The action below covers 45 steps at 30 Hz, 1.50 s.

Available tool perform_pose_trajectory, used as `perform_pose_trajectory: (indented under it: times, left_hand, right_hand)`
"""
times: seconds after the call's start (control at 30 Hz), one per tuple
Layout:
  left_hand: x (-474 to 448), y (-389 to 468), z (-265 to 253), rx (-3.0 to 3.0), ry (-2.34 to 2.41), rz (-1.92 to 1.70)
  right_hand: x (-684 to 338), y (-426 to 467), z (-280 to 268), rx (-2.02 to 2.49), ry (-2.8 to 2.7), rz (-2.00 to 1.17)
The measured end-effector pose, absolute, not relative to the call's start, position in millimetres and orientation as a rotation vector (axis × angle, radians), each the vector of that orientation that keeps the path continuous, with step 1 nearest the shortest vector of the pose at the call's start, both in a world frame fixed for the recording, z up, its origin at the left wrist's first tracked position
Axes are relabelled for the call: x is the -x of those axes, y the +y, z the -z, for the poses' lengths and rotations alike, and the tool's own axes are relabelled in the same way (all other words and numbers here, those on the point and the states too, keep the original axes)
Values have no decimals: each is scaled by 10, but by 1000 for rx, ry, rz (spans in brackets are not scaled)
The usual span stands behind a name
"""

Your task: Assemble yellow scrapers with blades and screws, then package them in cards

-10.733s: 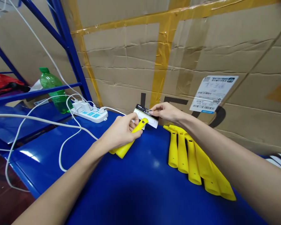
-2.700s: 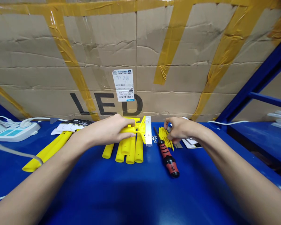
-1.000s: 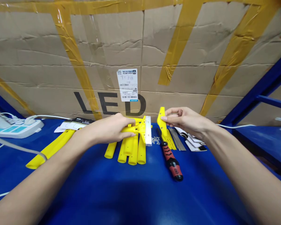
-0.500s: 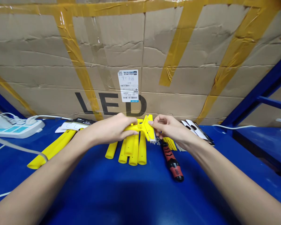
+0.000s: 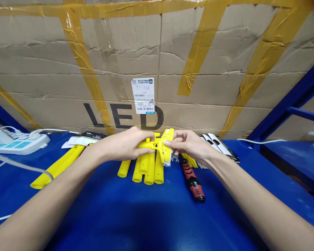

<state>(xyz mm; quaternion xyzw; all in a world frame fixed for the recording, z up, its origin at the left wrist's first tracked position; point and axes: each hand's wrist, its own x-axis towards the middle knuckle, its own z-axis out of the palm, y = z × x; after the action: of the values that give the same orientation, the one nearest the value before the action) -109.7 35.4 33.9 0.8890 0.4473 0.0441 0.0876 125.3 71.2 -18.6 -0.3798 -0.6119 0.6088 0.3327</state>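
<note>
A yellow plastic scraper (image 5: 164,148) with a wide flat head is held between both hands above the table. My left hand (image 5: 127,142) is closed around its neck, thumb below and fingers above. My right hand (image 5: 186,143) pinches the far side of the head with thumb and fingers. A clear or silvery strip shows along the head's lower edge. Several yellow tube handles (image 5: 144,170) lie under the scraper. Small metal screws (image 5: 175,158) sit beneath my right hand, beside a red and black screwdriver (image 5: 193,181) whose tip is hidden.
A large taped cardboard box (image 5: 211,66) stands behind the blue table (image 5: 115,216). On the left are a white power strip (image 5: 28,143), cables and more yellow tubes (image 5: 59,167) with printed cards. Black and white cards (image 5: 219,146) and yellow pieces (image 5: 189,161) lie on the right.
The scraper head has turned, its face now more toward me and its lower edge further down and left. My right thumb has shifted onto the face. Both hands keep their hold.
</note>
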Motion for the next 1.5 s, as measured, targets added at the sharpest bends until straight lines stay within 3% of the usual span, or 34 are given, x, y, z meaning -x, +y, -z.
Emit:
perform_pose_trajectory:
  times: [0.67, 0.9, 1.5]
  left_hand:
    - [893, 288, -310, -2663, 1399, -337]
    - [960, 338, -261, -2711, 1426, -187]
    - [997, 374, -266, -2706, 1436, -192]
  right_hand:
    - [-1280, 653, 83, 900, -1774, -1511]
    - [-1280, 655, 84, 848, -1871, -1594]
    - [-1268, 664, 87, 920, -1802, -1491]
